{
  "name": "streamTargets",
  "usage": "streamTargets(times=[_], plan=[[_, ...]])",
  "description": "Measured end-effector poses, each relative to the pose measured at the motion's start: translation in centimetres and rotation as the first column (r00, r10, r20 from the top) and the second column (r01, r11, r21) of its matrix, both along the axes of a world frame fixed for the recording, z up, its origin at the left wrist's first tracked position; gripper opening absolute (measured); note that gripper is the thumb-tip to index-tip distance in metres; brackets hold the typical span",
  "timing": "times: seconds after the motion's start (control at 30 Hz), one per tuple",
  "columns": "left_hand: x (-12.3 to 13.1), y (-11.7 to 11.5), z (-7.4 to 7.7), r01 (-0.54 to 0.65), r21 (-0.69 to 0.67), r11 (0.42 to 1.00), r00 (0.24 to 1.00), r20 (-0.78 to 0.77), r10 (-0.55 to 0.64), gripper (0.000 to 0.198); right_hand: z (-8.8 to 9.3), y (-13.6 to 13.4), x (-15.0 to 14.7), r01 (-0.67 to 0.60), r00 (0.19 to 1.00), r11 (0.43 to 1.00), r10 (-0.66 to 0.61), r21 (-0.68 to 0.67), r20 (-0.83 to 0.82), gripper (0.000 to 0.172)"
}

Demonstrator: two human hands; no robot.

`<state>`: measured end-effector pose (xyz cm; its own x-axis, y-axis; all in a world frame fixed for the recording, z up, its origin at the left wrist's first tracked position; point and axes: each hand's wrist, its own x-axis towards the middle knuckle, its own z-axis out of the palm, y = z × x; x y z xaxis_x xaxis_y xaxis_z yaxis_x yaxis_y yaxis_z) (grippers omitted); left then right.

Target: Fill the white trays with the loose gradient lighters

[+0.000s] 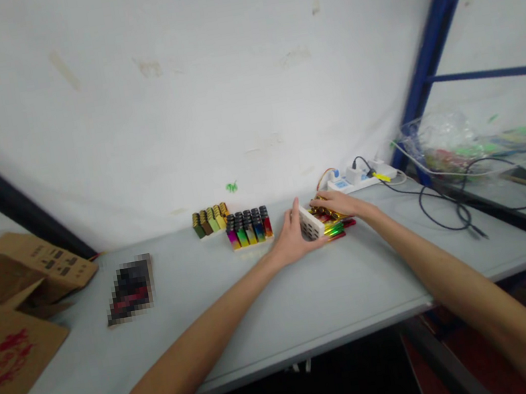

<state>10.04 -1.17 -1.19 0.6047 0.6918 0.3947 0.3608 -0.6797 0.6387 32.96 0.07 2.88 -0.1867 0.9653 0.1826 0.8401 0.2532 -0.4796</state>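
— Where is the white box (pixel 311 224) held?
— On the counter (pixel 261 305), its end clasped by the left hand (pixel 294 237); the lighters (pixel 335 229) just right of it are covered by the right hand (pixel 341 203), whose grip cannot be told

The lighters (pixel 249 227) looked like glossy plastic with a metallic sheen. The tabletop (pixel 310 297) was smooth and matt grey. The cardboard boxes (pixel 42 264) were dull brown, the plastic bag (pixel 440 140) clear and shiny.
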Motion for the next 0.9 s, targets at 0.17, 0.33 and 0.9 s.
streamTargets(times=[0.17,0.33,0.9], plan=[[-0.1,0.0,0.3,0.012,-0.019,1.0,1.0,-0.008,-0.012,0.131,-1.4,0.3,0.8,-0.023,0.987,0.999,0.028,0.032,-0.156,0.032],[-0.1,-0.1,0.4,0.018,-0.006,1.0,1.0,-0.003,-0.018,0.128,-1.8,0.6,0.9,-0.035,0.975,0.997,0.048,0.063,-0.218,0.029],[-0.1,-0.2,0.4,0.005,-0.008,1.0,1.0,-0.011,-0.006,0.126,-0.9,0.2,0.9,-0.049,0.951,0.999,0.044,-0.009,-0.306,0.031]])
